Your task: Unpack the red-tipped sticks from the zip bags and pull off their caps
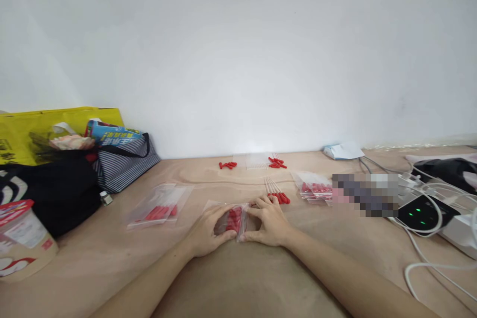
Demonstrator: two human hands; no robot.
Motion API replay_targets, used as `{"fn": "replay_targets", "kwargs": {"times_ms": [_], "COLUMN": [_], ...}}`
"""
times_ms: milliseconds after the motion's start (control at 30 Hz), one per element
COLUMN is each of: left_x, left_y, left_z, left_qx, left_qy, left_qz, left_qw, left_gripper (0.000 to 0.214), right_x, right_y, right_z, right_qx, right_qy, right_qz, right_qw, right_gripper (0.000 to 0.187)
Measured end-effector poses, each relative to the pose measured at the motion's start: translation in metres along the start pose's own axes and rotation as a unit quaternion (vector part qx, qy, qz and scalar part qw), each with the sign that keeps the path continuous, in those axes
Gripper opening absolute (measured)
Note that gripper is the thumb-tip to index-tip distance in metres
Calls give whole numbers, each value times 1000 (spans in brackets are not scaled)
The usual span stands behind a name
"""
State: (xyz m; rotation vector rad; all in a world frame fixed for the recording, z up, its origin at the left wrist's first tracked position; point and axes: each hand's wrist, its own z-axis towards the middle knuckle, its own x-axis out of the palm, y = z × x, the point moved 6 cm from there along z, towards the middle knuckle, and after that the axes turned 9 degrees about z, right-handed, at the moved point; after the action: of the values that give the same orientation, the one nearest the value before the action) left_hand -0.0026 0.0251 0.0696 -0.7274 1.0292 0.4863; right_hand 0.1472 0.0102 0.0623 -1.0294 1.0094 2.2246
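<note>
Together, left hand (211, 232) and right hand (270, 222) pinch clear bag (242, 226) of red pieces (234, 214) | more red pieces (278, 163) near worktop (316, 231) far edge

Head-worn, single. Looks forward and down over the tabletop (93, 253), facing the wall (238, 59) beyond. Takes in left hand (207, 231) and right hand (271, 222) from above and behind, fairly near, below centre.

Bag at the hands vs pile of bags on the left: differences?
The bag has the left hand and right hand on it; the pile lies untouched. The bag's red pieces show bunched between the hands, while the pile's form a slanted row. Shared: both are see-through and hold red pieces.
</note>
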Motion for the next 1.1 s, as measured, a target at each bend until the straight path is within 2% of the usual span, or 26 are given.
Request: {"fn": "replay_targets", "kwargs": {"times_ms": [133, 233, 367, 467, 567, 700, 800, 1000, 1100], "left_x": [1, 2, 2, 3, 3, 5, 5, 7, 6], "left_y": [0, -1, -3, -2, -2, -1, -1, 2, 2], "left_z": [0, -1, 0, 1, 2, 2, 1, 2, 4], "left_qx": [11, 14, 11, 9, 20, 23, 19, 8, 7], "left_qy": [5, 10, 8, 5, 0, 2, 4, 7, 3], "left_qz": [-13, -14, -10, -1, 15, 5, 5, 22, 17], "left_qw": [1000, 1000, 1000, 1000, 1000, 1000, 1000, 1000, 1000], "left_gripper": [51, 53, 49, 47, 47, 44, 44, 42, 42], "right_x": [0, 0, -2, 0, 3, 9, 14, 15, 16], "right_y": [2, -1, -4, 0, 5, 4, 1, -1, 0], "right_z": [0, 2, 2, 2, 2, 4, 6, 9, 9], "right_qx": [6, 36, 65, 38, 4, 26, 59, 109, 109], "right_qy": [-19, -37, -48, -18, -19, -42, -33, 2, 9], "right_qz": [14, 3, 8, 22, 42, 149, 212, 220, 227], "right_qw": [1000, 999, 997, 999, 999, 988, 975, 969, 968], "right_gripper": [20, 11, 17, 29, 36, 32, 32, 25, 25]}}
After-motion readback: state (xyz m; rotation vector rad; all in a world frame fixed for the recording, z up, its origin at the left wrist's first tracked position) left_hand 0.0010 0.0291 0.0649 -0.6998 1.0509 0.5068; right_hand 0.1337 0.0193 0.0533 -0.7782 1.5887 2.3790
